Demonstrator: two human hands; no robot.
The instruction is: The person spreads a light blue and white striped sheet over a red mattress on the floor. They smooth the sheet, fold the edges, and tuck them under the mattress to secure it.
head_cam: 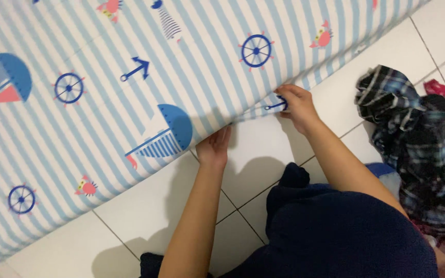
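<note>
A large blue-and-white striped sheet point(104, 103) printed with anchors, ship wheels, sailboats and crabs lies over the white tiled floor. My right hand point(297, 105) pinches its near edge and lifts it slightly. My left hand point(215, 146) reaches under the raised edge, its fingertips hidden by the cloth. Both forearms stretch out from my dark blue clothing point(336, 226).
A heap of dark plaid fabric point(418, 144) sits on the floor at the right, with a bit of red cloth point(441, 88) behind it and something blue point(382, 170) beneath. White tiles point(130, 216) with grey grout lines lie along the sheet's near edge.
</note>
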